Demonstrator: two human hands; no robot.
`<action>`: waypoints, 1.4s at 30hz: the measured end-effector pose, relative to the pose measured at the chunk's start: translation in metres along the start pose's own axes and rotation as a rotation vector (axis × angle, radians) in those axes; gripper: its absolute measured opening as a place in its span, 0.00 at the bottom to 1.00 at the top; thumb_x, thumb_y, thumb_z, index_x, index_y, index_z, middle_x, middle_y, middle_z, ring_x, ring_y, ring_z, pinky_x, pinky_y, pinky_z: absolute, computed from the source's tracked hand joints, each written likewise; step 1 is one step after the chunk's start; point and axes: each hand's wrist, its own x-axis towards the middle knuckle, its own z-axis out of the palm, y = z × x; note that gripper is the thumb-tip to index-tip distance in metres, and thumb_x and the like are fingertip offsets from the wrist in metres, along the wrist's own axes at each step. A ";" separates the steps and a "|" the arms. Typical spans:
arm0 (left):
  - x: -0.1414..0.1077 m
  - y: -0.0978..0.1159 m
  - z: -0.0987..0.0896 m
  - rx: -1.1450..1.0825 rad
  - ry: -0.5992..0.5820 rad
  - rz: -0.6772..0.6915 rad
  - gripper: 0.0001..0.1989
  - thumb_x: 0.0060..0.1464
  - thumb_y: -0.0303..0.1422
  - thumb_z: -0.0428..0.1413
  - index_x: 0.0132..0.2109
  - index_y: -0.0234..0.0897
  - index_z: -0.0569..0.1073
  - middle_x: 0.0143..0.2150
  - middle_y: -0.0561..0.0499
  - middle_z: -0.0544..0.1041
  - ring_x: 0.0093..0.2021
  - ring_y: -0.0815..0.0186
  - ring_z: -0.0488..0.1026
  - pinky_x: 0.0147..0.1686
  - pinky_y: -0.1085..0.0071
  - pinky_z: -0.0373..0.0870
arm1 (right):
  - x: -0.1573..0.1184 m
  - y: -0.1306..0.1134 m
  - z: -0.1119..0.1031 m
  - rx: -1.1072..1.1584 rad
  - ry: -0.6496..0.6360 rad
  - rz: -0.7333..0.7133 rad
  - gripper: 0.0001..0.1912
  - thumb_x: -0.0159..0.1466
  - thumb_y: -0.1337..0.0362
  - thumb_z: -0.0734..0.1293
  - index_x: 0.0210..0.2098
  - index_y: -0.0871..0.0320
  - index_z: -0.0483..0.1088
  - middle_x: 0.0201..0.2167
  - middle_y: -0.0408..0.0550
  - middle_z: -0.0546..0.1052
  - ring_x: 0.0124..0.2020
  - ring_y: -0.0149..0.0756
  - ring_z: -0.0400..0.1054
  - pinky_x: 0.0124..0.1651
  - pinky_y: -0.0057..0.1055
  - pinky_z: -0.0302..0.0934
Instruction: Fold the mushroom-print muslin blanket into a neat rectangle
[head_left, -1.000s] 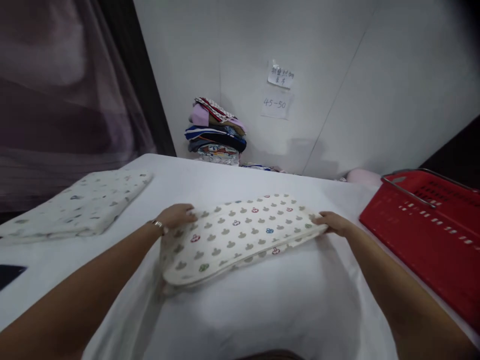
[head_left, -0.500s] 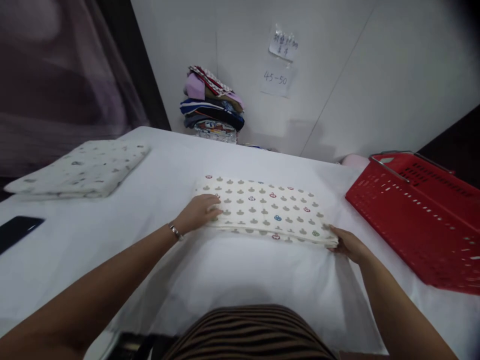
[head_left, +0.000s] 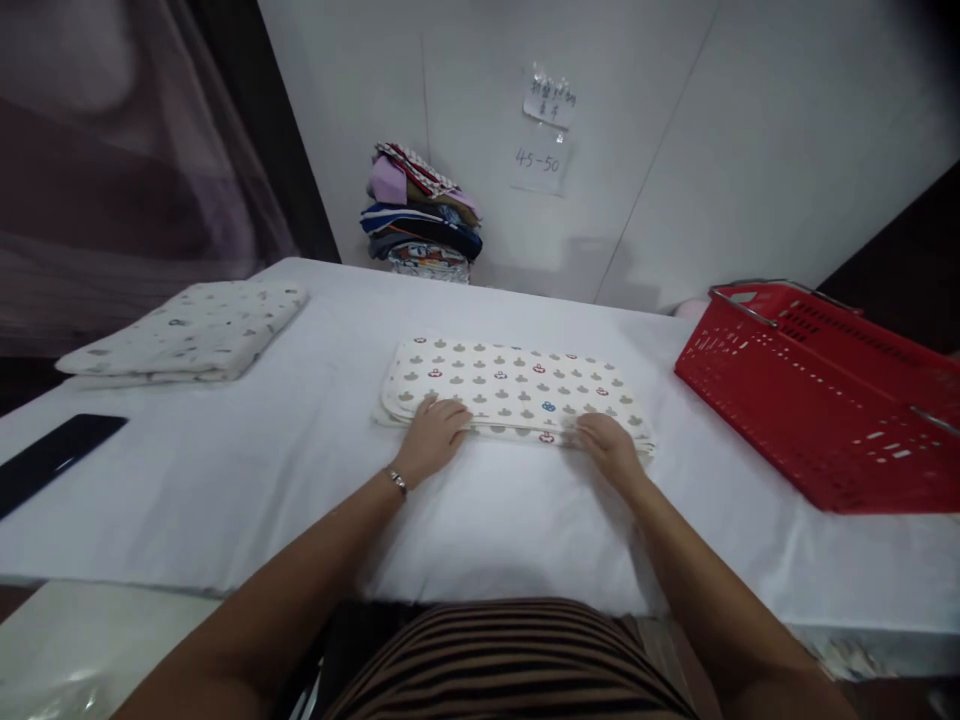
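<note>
A folded white cloth [head_left: 517, 385], printed with beige mushroom shapes and a few red and blue ones, lies flat on the white-covered table [head_left: 480, 520] in front of me. At its near edge, toward the left, my left hand [head_left: 435, 435] is closed on the layers, its fingers over the top. Farther right along that edge, my right hand [head_left: 611, 445] also grips the cloth, slightly blurred. The undersides of both hands are hidden. A second folded white cloth [head_left: 191, 330] with small dark prints rests at the table's left.
A red plastic basket [head_left: 810, 410] stands on the right side. A black phone [head_left: 60, 455] lies at the left. Behind the table rises a stack of folded fabrics [head_left: 424, 215] against the wall, near a paper sign [head_left: 538, 160] reading 45-50.
My right hand has moved left from the cloth's right corner to its near edge. My left hand has shifted right, from the left end to the near edge. The view has shifted slightly.
</note>
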 end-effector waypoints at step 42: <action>0.035 0.037 0.039 -0.172 0.148 -0.015 0.09 0.60 0.34 0.50 0.43 0.41 0.74 0.44 0.49 0.75 0.45 0.62 0.68 0.45 0.62 0.63 | 0.023 -0.010 0.051 0.073 0.137 -0.291 0.08 0.66 0.65 0.60 0.41 0.54 0.71 0.42 0.52 0.74 0.45 0.40 0.66 0.48 0.41 0.64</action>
